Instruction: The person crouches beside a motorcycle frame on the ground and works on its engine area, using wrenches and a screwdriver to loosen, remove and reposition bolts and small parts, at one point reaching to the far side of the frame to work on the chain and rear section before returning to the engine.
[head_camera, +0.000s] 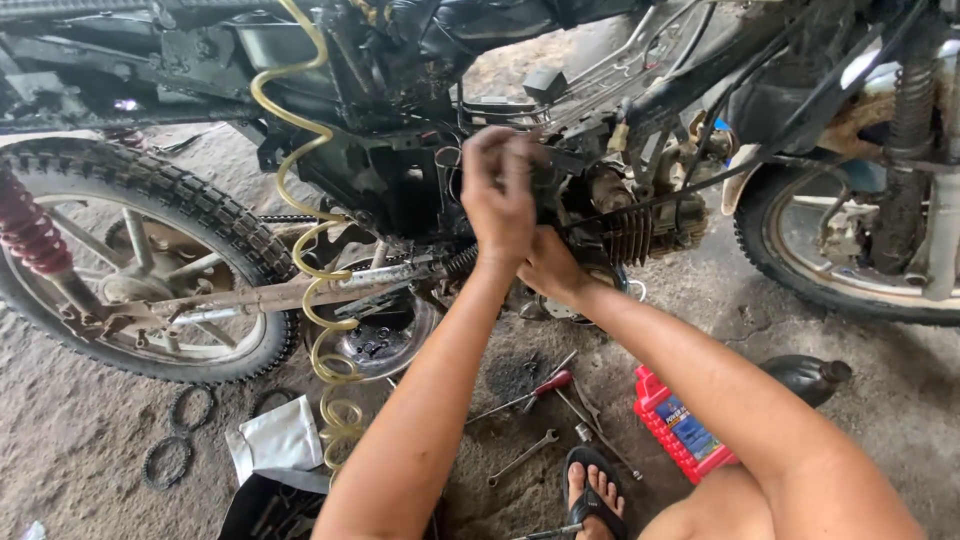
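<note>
While the stripped motorcycle (420, 150) stands over the dirt floor, the left hand (497, 195) pinches a part too small to tell at the engine (640, 220); the right hand (545, 265) braces beneath, grip hidden. Wrenches (525, 455) lie within reach.

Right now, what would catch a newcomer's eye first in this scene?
Both hands, left and right, reach into the engine of a stripped motorcycle at centre. A yellow coiled hose hangs down just left of them, by the rear wheel. On the dirty floor below lie a screwdriver, wrenches and a red box.
</note>
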